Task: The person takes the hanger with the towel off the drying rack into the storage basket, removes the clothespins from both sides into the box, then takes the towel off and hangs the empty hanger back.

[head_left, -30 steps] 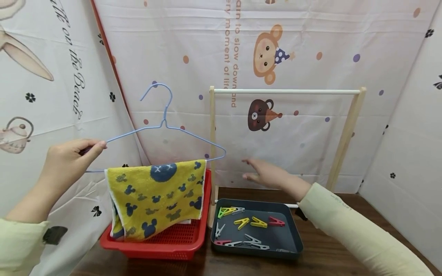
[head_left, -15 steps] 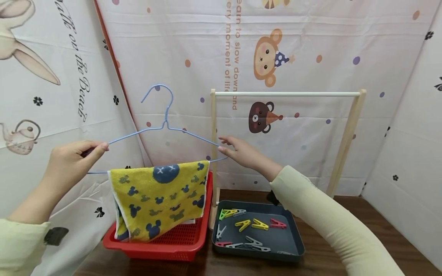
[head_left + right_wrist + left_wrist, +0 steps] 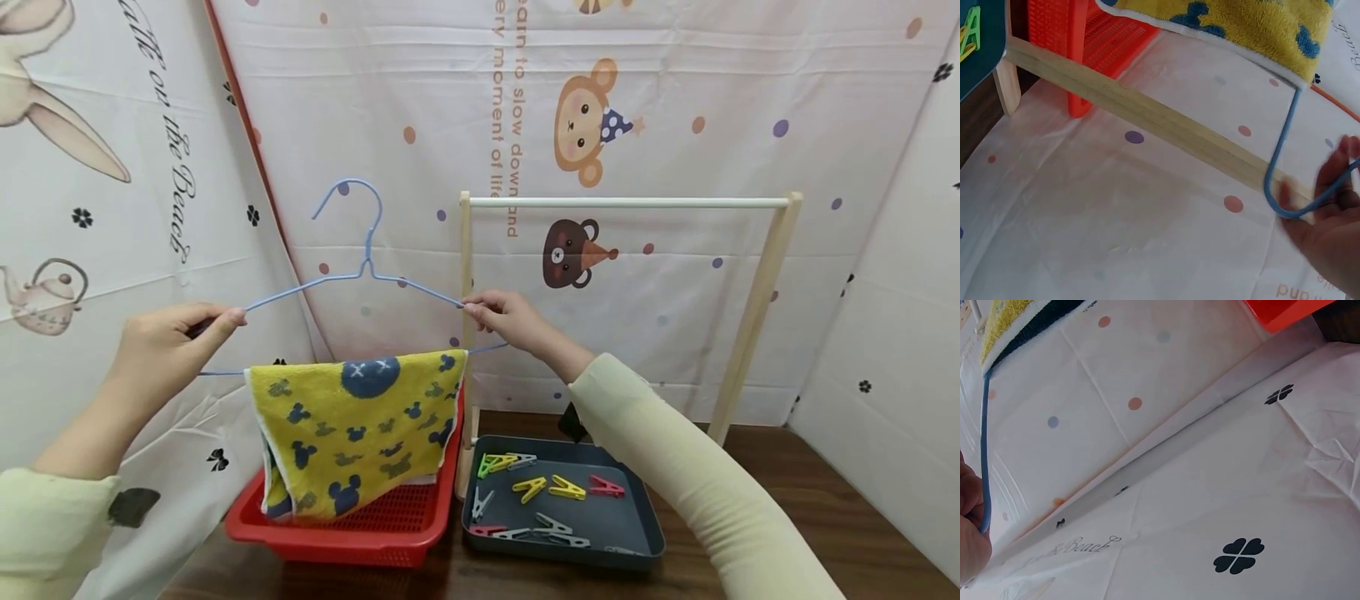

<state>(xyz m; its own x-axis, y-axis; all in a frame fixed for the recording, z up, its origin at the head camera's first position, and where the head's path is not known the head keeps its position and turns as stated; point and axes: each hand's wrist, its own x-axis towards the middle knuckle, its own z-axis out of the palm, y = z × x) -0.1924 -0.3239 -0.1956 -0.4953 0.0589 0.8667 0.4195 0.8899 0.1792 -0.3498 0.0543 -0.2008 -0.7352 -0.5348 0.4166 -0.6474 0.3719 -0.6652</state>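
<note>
A blue wire hanger (image 3: pixel 367 265) is held up with its hook at the top. Over its lower bar hangs a yellow towel (image 3: pixel 360 433) with dark blue mouse-head shapes and a white edge. My left hand (image 3: pixel 174 337) grips the hanger's left shoulder; in the left wrist view only part of that hand (image 3: pixel 971 519) shows at the edge. At the other shoulder my right hand (image 3: pixel 510 321) pinches the wire between thumb and fingers. The right wrist view has the hanger's bent corner (image 3: pixel 1279 200) beside the right hand (image 3: pixel 1335 219).
Below the towel is a red basket (image 3: pixel 352 546). A dark tray (image 3: pixel 600 525) beside it holds several clothespins (image 3: pixel 567 487) in yellow, green, grey and red. Behind the tray stands a rack with wooden posts (image 3: pixel 753 317) and a white rail (image 3: pixel 630 202). Printed cloth (image 3: pixel 420 75) surrounds the table.
My right hand has moved left from above the tray and taken hold of the hanger's right shoulder. The hanger and towel have shifted slightly right, with the left hand still gripping.
</note>
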